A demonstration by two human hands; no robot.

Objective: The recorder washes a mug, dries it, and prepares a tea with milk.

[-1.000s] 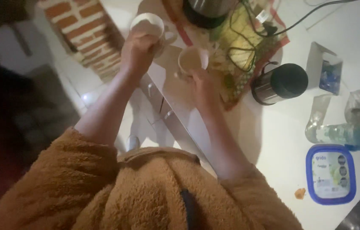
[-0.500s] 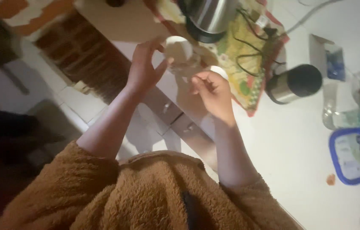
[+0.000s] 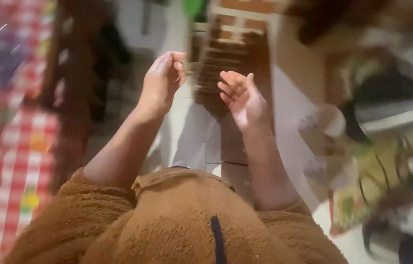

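Observation:
Both of my hands are raised in front of me over the white floor, away from the counter. My left hand (image 3: 162,80) shows its back, with the fingers loosely curved and nothing visible in it. My right hand (image 3: 243,98) is turned palm-up with the fingers spread and holds nothing. A small gap separates the two hands. A white cup (image 3: 331,121) stands blurred on the counter to the right, clear of both hands. Brown fleece sleeves (image 3: 167,225) cover my arms up to the elbows.
A steel and black kettle (image 3: 387,117) stands on a green and yellow placemat (image 3: 377,190) on the white counter at right. A brick pillar (image 3: 231,54) rises ahead. A red checked cloth (image 3: 16,146) lies at left. The whole view is motion-blurred.
The view has swung left, away from the counter. Both hands have let go of the white cups and come up bare in front of me.

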